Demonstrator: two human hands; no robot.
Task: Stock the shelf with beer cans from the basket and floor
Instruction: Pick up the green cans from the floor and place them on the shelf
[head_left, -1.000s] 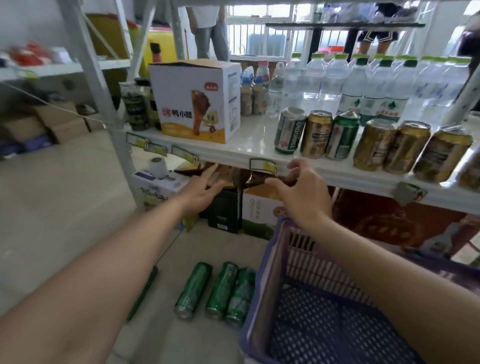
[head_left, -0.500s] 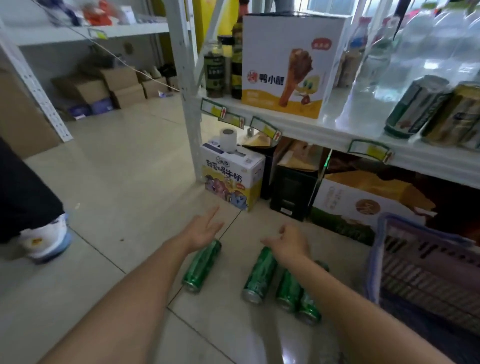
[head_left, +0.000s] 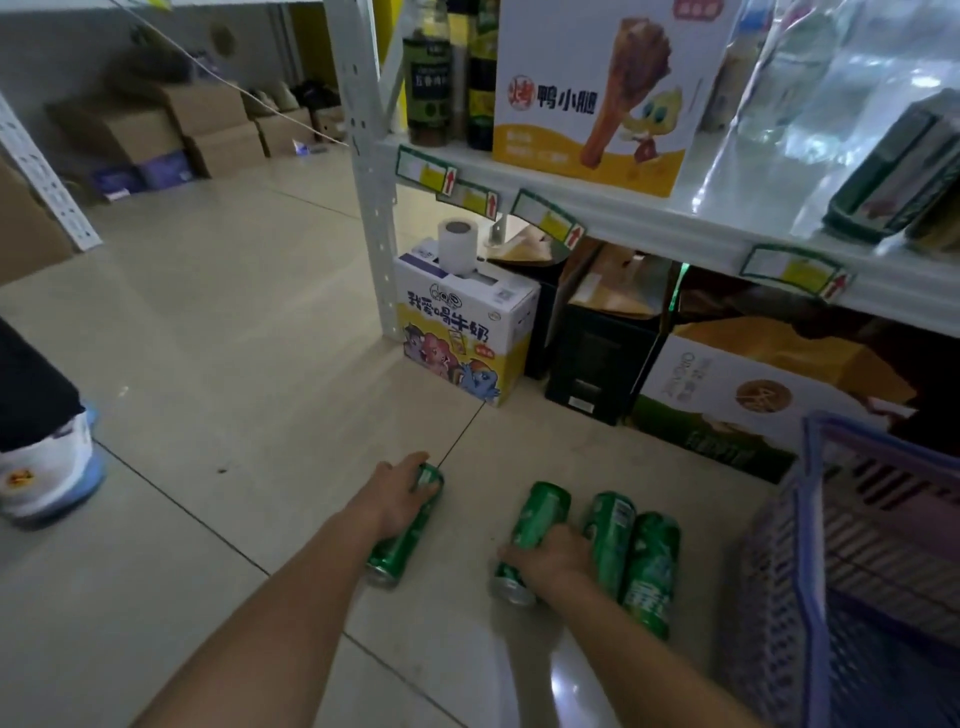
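Observation:
Several slim green beer cans lie on their sides on the tiled floor. My left hand (head_left: 399, 498) is wrapped over the leftmost can (head_left: 400, 545), which lies apart from the others. My right hand (head_left: 550, 558) grips the second can (head_left: 537, 512) near its lower end. Two more green cans (head_left: 609, 540) (head_left: 652, 571) lie side by side just right of it. The purple plastic basket (head_left: 810, 519) stands at the right edge. The white shelf (head_left: 675, 218) above holds a green can (head_left: 893, 171) at the far right, blurred.
On the shelf stand a white-and-yellow snack box (head_left: 597, 93), dark bottles (head_left: 428, 78) and water bottles. Under it sit a milk carton box (head_left: 462, 338) with a paper roll on top, a black box and a large carton. A person's shoe (head_left: 47, 473) stands at left.
My view dropped from the shelf to the floor. Both hands went down from the shelf edge and closed on two of the green cans lying there.

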